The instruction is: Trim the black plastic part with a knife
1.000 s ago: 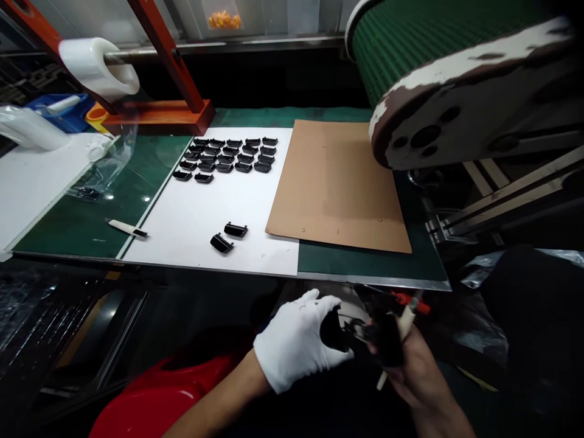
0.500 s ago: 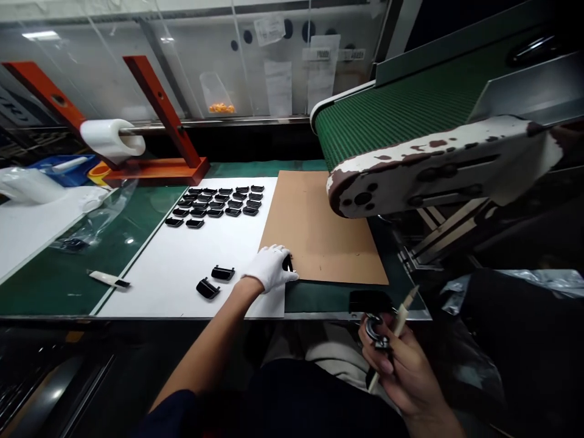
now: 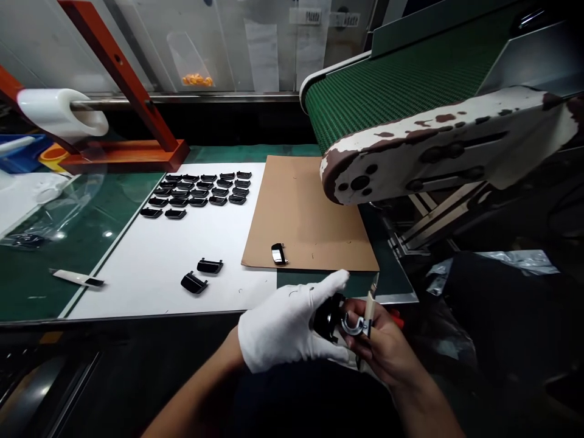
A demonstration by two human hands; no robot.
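Observation:
My left hand (image 3: 289, 328), in a white glove, is around a glossy black plastic part (image 3: 325, 321), thumb above and fingers below. My bare right hand (image 3: 383, 344) meets the part's right end and grips a craft knife (image 3: 370, 304) with a pale handle, blade pointing up. A shiny metal tool with a C-shaped end (image 3: 353, 326) is also in this hand; its lower portion is hidden. One small black part (image 3: 278, 253) lies on the brown cardboard sheet (image 3: 314, 213). Two more black parts (image 3: 210, 266) rest on the white sheet (image 3: 146, 274).
Several black parts (image 3: 198, 193) lie in rows farther back. Another knife (image 3: 75, 278) is at the left. A green conveyor (image 3: 401, 103) overhangs the bench's right side. Behind, an orange stand (image 3: 128, 155) carries a roll of clear film (image 3: 55, 112).
My left hand has left the small black part on the cardboard and moved right to the black part by my right hand. My right hand has moved up and left; the view has shifted.

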